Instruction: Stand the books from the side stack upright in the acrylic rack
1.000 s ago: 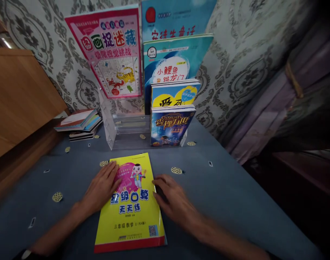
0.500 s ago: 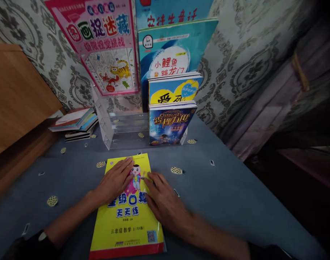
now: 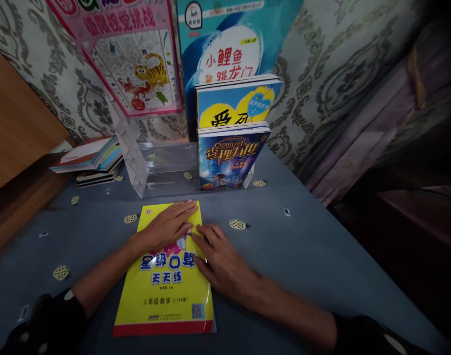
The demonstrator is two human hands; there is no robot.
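A yellow workbook (image 3: 162, 310) with a red bottom band and blue Chinese lettering lies closed on the table in front of me. My left hand (image 3: 169, 224) rests flat across its upper part, fingers stretched toward the top right corner and covering most of the cartoon figure. At the workbook's right edge, my right hand (image 3: 221, 261) lies with fingers apart, its fingertips touching the cover. Neither hand grasps anything. Under the workbook's lower right corner, a thin bluish edge shows.
Behind the workbook stands a clear acrylic rack (image 3: 136, 170). It bears a dark blue book (image 3: 229, 160), a yellow-and-blue book (image 3: 235, 101), a teal book (image 3: 229, 44) and a pink book (image 3: 132, 69). A book stack (image 3: 92, 158) lies left, near a wooden panel (image 3: 21, 113). A curtain (image 3: 373, 118) hangs right.
My left hand has slid right and up over the cover, toward the top right corner. The right hand stays at the right edge. The camera view has shifted, with the rack now higher in frame.
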